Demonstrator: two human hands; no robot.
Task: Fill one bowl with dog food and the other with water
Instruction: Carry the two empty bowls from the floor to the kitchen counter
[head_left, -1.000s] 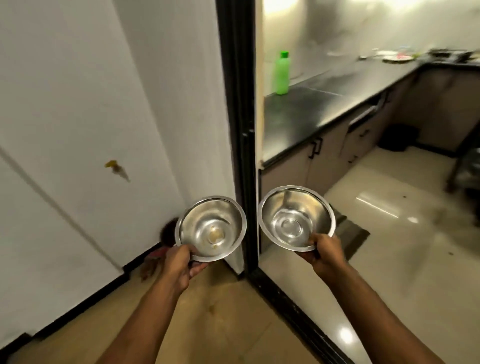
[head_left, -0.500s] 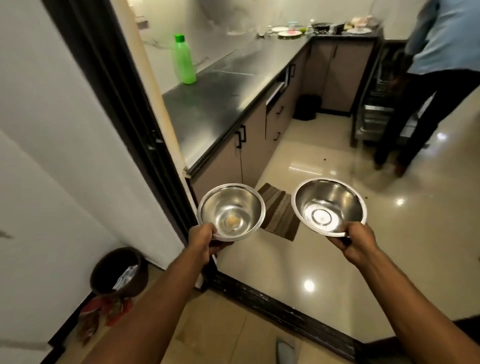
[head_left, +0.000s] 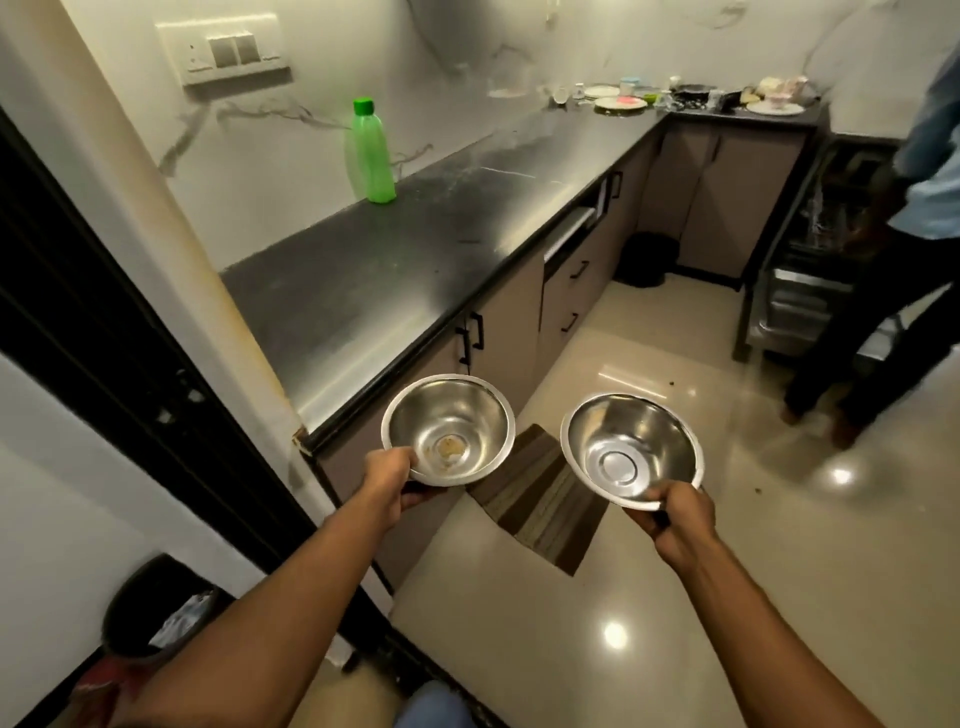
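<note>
Two steel bowls carried at chest level, both empty of food and water.
Left bowl (head_left: 448, 429): gripped at near rim by left hand (head_left: 390, 480), thumb over the lip, fingers curled under and clamped; small tan residue at the bottom.
Right bowl (head_left: 631, 449): gripped at near rim by right hand (head_left: 675, 522), fingers closed on the lip the same way; inside clean and shiny.
Bowls apart, not touching, both tipped slightly toward the camera.

Change over the last second: view swung from the wall and black door frame (head_left: 104, 332) into the kitchen; doorway now at 9 o'clock, black counter (head_left: 395, 270) running from 10 to 1 o'clock. Green bottle (head_left: 370, 151) upright on counter at 11 o'clock. Second person (head_left: 904, 249) standing at 2 o'clock. Striped mat (head_left: 545, 499) on floor below the bowls.

Judgement: carrying stage only, no filling begun. Tap and dog food not in view; counter likely the nearest spot to set bowls down.
</note>
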